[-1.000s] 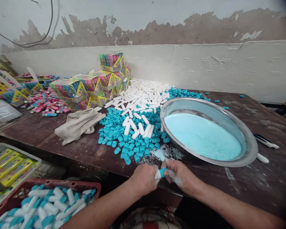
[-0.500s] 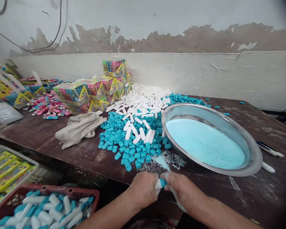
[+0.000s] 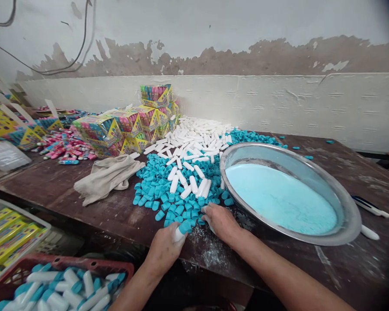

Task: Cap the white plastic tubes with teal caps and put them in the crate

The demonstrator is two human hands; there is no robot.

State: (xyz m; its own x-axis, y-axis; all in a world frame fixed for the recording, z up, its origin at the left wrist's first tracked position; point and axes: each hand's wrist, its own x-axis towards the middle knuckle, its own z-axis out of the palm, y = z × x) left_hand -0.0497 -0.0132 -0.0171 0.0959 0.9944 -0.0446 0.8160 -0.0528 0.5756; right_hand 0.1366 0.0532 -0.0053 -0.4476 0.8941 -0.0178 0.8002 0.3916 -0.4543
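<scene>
Far left there's a pale crate (image 3: 48, 227) with yellow boxes (image 3: 14, 237) in it, and just in front of that a red crate (image 3: 94, 262) loaded with white sticks wearing teal ends (image 3: 73, 276), all jumbled. Up on the dark table (image 3: 61, 188) you've got a pile of pinkish pieces (image 3: 60, 144), then the stacked clear-and-yellow packs (image 3: 126, 123), with a crumpled beige cloth (image 3: 105, 178) in front. Next is the left hand (image 3: 164, 246), right by the table's near edge, fingers curled round a white stick (image 3: 179, 234) with the thumb side up. Most of the stick is hidden in that grip; the bit poking out has a teal cap (image 3: 185, 226) on it, pointing at the gap between the two hands. That cap sits right at the near edge of a big heap of loose teal caps (image 3: 154, 175), white sticks scattered on top and more white sticks (image 3: 201, 134) piled behind. The right hand (image 3: 222, 220) is apart from the left, fingertips bent in at the heap's near right edge; can't tell if it's pinching a cap. Right of that, the metal basin (image 3: 355, 222) holds light-blue powder (image 3: 278, 198), with a knife-like tool (image 3: 371, 206) beside it.
</scene>
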